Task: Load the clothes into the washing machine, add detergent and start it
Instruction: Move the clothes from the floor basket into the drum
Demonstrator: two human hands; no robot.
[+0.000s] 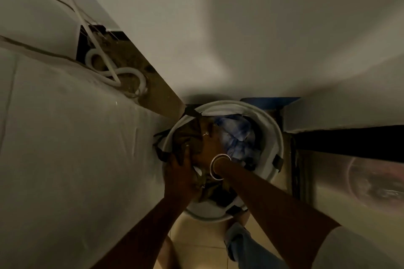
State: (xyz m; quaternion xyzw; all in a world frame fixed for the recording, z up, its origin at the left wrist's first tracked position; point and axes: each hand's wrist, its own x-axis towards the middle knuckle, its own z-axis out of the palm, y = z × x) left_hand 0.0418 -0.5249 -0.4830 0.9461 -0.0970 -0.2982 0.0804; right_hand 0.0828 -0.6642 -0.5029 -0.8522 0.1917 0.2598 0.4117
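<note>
Dim light, view straight down. A large white covered surface (65,137) fills the left. White walls (240,28) take up the far side and right. At near right, a round glass door (371,183) of what looks like the washing machine, blurred. In the far-left gap, white hoses (122,72) lie coiled on a dirty floor.

Centre: a round white laundry basket (271,129) stands on tan floor tiles (203,247), full of clothes. Blue-and-white fabric (238,135) lies on the right side inside it, brown fabric (188,135) on the left.

Both arms reach down into the basket. Left hand (181,168), fingers curled, grips the brown fabric at its near edge. Right hand (209,142), palm down with fingers closed over the same brown fabric, wears a ring and, at the wrist, a pale bangle (218,167). A denim trouser leg (244,244) shows at the near edge.
</note>
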